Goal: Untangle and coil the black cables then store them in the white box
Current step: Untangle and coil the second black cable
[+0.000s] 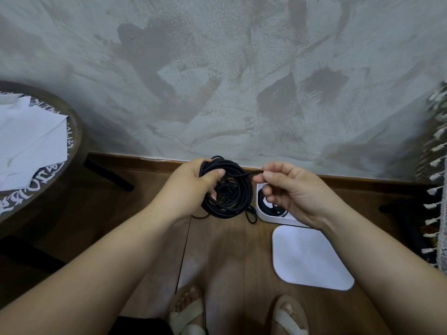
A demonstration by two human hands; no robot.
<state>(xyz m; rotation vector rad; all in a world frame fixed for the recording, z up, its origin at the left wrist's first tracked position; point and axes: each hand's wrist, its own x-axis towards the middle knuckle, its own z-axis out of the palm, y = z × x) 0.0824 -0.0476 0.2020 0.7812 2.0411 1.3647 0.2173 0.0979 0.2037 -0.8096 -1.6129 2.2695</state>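
A black cable [235, 197] is wound into a round coil that I hold above the wooden floor. My left hand [193, 182] grips the coil's left side, thumb across the strands. My right hand [287, 189] pinches the cable's loose end between thumb and forefinger at the coil's upper right. A short stretch of cable hangs below the coil. The white box [268, 215] stands open on the floor behind my right hand, with another black coil inside it, mostly hidden by the hand.
The box's white lid [309, 257] lies flat on the floor to the right of my feet in sandals [188, 313]. A round dark table [72, 122] with white papers stands at left. A fringed cloth [437, 165] hangs at right. A grey wall rises ahead.
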